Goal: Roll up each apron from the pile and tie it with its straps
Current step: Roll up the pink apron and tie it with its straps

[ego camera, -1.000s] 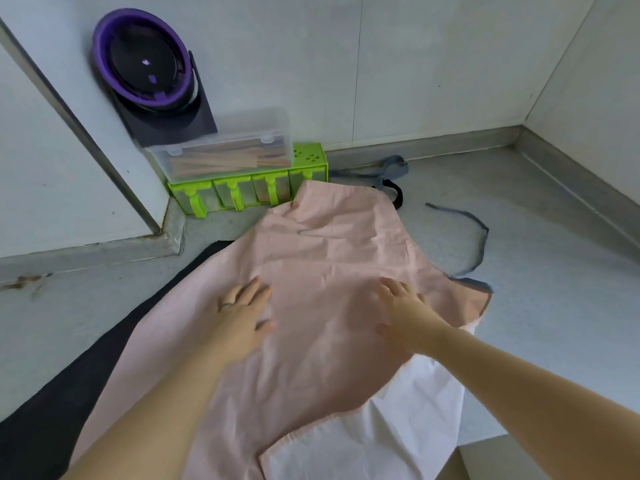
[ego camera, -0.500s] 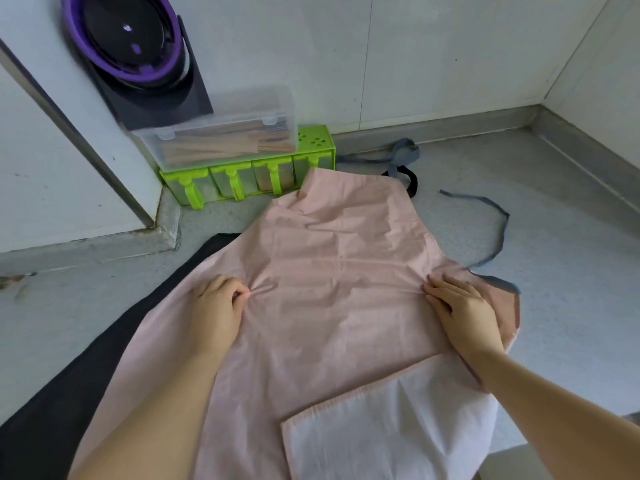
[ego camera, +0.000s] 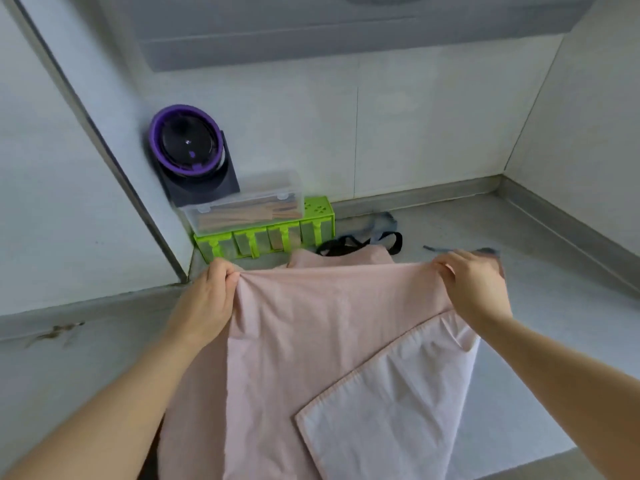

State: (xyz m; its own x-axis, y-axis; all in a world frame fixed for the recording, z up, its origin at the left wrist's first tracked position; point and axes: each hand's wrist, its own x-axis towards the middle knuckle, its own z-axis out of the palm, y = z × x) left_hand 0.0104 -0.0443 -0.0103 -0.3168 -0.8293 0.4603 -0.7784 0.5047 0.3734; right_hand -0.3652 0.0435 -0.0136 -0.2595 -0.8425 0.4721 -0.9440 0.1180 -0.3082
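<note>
Hands: left hand [ego camera: 207, 299], right hand [ego camera: 474, 289] pinch the apron [ego camera: 329, 323].
Change: flat before, fold now lifted; rolling likely starts.

We're looking at a grey counter [ego camera: 540, 244] running into a walled corner. A pink apron [ego camera: 311, 341] covers its near middle, spreading toward us with its far fold raised off the surface. Beyond it a green rack [ego camera: 263, 237] stands against the back wall. Just right of the rack lie a black strap [ego camera: 394, 241] and a blue-grey strap [ego camera: 385, 220]. A brownish stain [ego camera: 55, 332] marks the left side.
</note>
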